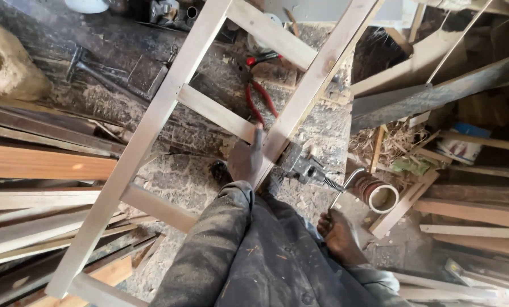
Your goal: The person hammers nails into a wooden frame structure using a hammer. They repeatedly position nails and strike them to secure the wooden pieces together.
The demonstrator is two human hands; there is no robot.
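A pale wooden frame [152, 122] like a ladder, with two long rails and several cross rungs, lies slanted over the dusty workbench [197, 176]. My left hand [246, 160] grips its right rail where a rung meets it, one finger stretched up along the joint. A metal screw clamp [303, 167] bites the same rail just right of that hand. My right hand [337, 233] is closed around the clamp's thin bent turning bar [340, 193]. Both arms are in dusty dark sleeves.
Red-handled pliers [261, 94] lie on the bench under the frame. A hammer [83, 63] lies at the upper left. Stacked planks [38, 165] fill the left side. A ring-shaped roll [381, 195] and loose boards [470, 210] sit to the right, with a long dark plank [436, 96] above.
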